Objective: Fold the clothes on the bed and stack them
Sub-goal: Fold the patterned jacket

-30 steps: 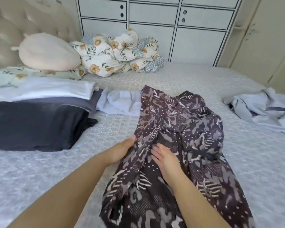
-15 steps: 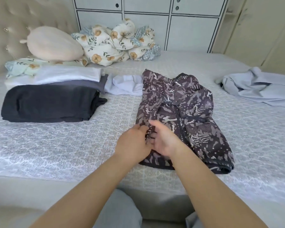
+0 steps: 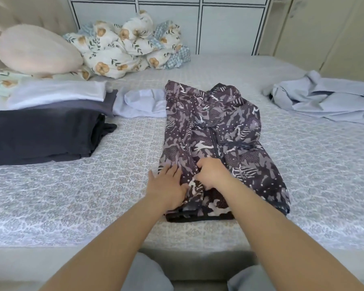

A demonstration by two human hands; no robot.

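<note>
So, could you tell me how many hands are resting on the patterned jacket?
2: the left hand lies flat on the patterned jacket's near left edge; the right hand is beside it, fingers curled into the fabric.

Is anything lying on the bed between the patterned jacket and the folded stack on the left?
Nothing visible. Bare bedspread separates the patterned jacket from the folded stack. A pale garment lies farther back, off that path.
</note>
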